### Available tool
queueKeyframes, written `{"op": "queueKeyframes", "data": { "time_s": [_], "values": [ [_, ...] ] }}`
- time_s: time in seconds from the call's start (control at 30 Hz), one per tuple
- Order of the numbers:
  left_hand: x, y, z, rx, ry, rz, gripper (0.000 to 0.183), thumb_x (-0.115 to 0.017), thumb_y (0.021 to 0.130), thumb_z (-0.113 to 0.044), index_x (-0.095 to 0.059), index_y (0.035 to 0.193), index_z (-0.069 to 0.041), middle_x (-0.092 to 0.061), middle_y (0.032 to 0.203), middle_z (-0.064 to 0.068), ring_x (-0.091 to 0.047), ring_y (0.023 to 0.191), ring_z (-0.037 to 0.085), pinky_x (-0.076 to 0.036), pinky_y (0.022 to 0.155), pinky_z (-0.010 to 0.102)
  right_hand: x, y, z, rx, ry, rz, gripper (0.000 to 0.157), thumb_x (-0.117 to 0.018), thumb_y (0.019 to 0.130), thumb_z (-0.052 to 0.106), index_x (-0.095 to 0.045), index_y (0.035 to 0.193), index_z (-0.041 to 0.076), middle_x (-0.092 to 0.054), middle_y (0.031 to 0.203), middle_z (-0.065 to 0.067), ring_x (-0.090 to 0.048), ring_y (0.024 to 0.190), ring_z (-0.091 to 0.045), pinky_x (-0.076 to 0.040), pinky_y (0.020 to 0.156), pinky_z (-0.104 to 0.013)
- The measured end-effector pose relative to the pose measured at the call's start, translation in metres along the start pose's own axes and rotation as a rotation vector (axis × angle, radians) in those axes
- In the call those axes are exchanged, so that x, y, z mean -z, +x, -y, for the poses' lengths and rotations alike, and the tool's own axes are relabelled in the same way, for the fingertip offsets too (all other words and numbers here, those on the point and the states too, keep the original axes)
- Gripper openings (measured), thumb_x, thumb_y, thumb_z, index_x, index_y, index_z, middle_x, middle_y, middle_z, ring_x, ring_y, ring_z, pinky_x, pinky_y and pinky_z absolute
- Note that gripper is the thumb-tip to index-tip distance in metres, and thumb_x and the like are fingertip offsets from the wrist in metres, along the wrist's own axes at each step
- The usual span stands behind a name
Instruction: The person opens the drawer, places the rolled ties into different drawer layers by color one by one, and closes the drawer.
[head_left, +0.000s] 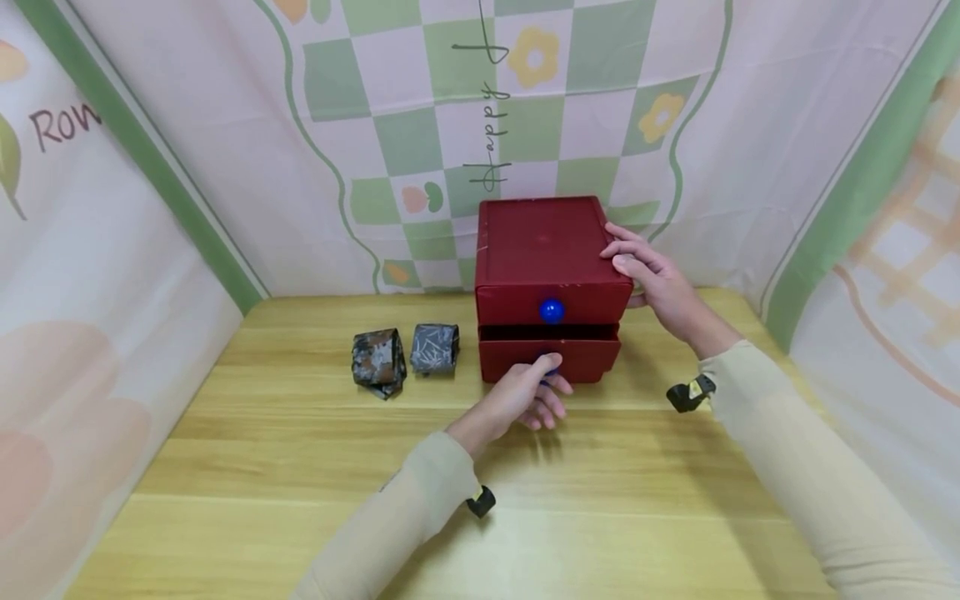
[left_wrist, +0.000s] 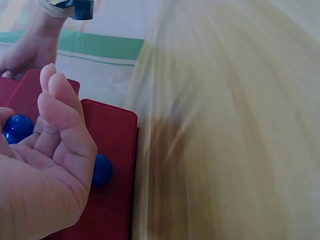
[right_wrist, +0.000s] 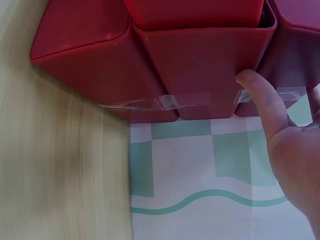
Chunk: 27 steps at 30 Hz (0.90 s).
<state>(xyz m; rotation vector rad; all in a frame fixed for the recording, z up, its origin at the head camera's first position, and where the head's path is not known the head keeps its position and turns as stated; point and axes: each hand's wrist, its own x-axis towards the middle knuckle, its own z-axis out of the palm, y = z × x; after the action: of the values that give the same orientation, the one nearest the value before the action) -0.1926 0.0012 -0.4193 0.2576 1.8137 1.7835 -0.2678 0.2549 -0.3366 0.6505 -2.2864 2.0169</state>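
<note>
Shiny red chest with three drawers [head_left: 540, 242]: stands on the pale yellow wooden tabletop [head_left: 300, 467], in front of the cloth wall with green and white squares [head_left: 401, 137].
My left hand [head_left: 517, 396]: at the front of the chest, pinching a round, shiny blue knob [left_wrist: 19, 129] with my thumb on it; my other fingers are loosely bent.
Red middle drawer [head_left: 588, 362]: sticks out a bit from the front of the chest, with a dark gap above it.
My right hand [head_left: 660, 287]: not closed; its fingers rest at the top right edge of the chest, and one touches the right side.
Clear tape [right_wrist: 175, 101]: stuck along the right side of the chest.
Folded grey bundle with pale lines [head_left: 435, 348]: just left of the chest.
Folded brown and dark patterned bundle [head_left: 377, 360]: farther left of the chest.
</note>
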Motion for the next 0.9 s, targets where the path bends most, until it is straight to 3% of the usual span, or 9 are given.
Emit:
{"op": "queueKeyframes", "data": {
  "time_s": [0.47,0.7,0.9],
  "values": [
    [0.0002,-0.0020,0.0036,-0.015,0.008,0.026,0.065,-0.049,0.094,-0.071,-0.070,0.101,-0.010,-0.070,0.073,0.008,-0.061,0.054,0.016,-0.046,0.047,0.025,0.0001,-0.0002,-0.0004,0.004,0.008,0.003,0.026,-0.051,0.108,0.027,-0.063,0.123,0.009,-0.023,0.166,0.004,-0.048,0.129,-0.021,-0.061,0.066,-0.035],
    [-0.0008,-0.0049,0.0083,-0.034,0.002,0.041,0.078,-0.048,0.094,-0.073,-0.067,0.113,0.000,-0.070,0.074,0.009,-0.061,0.054,0.016,-0.046,0.047,0.025,-0.0006,0.0002,-0.0009,0.000,0.007,0.005,0.027,-0.051,0.108,0.028,-0.062,0.123,0.010,-0.023,0.166,0.004,-0.043,0.134,-0.024,-0.061,0.066,-0.034],
    [-0.0025,-0.0075,0.0090,-0.039,0.009,0.043,0.073,-0.047,0.094,-0.074,-0.068,0.107,-0.005,-0.070,0.074,0.009,-0.061,0.055,0.017,-0.046,0.047,0.025,-0.0004,-0.0003,-0.0003,-0.003,0.002,0.006,0.027,-0.050,0.108,0.028,-0.062,0.124,0.011,-0.022,0.166,0.005,-0.044,0.133,-0.023,-0.061,0.067,-0.034]
  ]
}}
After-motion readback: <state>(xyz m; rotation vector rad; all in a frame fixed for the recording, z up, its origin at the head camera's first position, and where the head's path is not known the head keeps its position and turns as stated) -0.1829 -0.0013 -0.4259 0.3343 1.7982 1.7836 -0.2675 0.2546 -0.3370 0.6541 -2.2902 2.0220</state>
